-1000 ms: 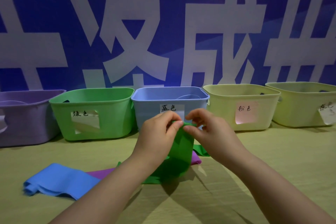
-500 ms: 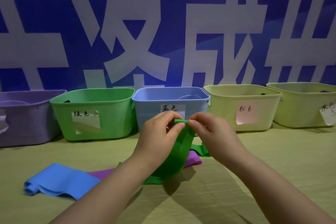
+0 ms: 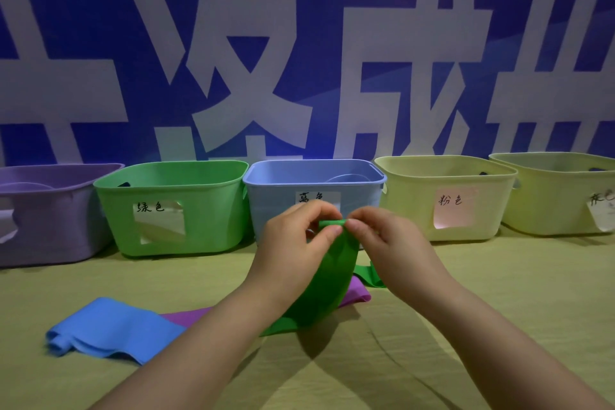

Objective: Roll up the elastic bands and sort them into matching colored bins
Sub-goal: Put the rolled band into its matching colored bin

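Observation:
A green elastic band point(image 3: 329, 280) hangs from both my hands above the table, its top edge curled into a small roll. My left hand point(image 3: 293, 250) pinches the roll from the left and my right hand point(image 3: 392, 246) pinches it from the right. The band's lower end trails on the table. Under it lies a purple band point(image 3: 357, 293), and a blue band point(image 3: 113, 329) lies flat at the left. Behind stand a green bin point(image 3: 173, 206), a blue bin point(image 3: 312, 176) and a purple bin point(image 3: 43, 213).
Two pale yellow bins with paper labels stand at the back right, one point(image 3: 446, 196) next to the blue bin and another point(image 3: 559, 193) at the frame's edge. All bins line a blue wall with large white characters. The table point(image 3: 499, 276) has a yellow-green surface.
The top edge of the green band has been rolled over into a tighter curl between my fingertips. Both hands stay in nearly the same place.

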{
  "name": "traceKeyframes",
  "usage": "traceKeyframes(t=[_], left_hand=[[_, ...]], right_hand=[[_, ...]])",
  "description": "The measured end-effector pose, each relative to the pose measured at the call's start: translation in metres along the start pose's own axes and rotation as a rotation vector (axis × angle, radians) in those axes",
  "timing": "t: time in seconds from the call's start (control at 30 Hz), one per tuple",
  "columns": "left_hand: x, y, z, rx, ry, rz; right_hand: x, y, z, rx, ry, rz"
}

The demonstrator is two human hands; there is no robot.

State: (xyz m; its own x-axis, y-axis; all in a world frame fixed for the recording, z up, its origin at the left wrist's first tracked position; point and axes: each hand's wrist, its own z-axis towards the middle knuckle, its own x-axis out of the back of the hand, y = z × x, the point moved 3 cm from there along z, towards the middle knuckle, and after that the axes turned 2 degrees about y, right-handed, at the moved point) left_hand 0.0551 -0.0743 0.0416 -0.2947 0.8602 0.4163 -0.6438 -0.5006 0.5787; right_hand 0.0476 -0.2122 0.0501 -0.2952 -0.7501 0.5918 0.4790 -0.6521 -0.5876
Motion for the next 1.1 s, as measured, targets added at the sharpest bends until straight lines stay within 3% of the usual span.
traceKeyframes(t=[0.83,1.1], left_hand=[[0.0022,-0.0024,0.0003,0.006,0.039,0.003],[0.0008,0.0008,-0.0011,0.029,0.021,-0.081]], right_hand=[[-0.0018,0.0001,0.0007,0.017,0.045,0.099],[-0.0058,0.0035,-0.0003,-0.069,-0.054,0.246]])
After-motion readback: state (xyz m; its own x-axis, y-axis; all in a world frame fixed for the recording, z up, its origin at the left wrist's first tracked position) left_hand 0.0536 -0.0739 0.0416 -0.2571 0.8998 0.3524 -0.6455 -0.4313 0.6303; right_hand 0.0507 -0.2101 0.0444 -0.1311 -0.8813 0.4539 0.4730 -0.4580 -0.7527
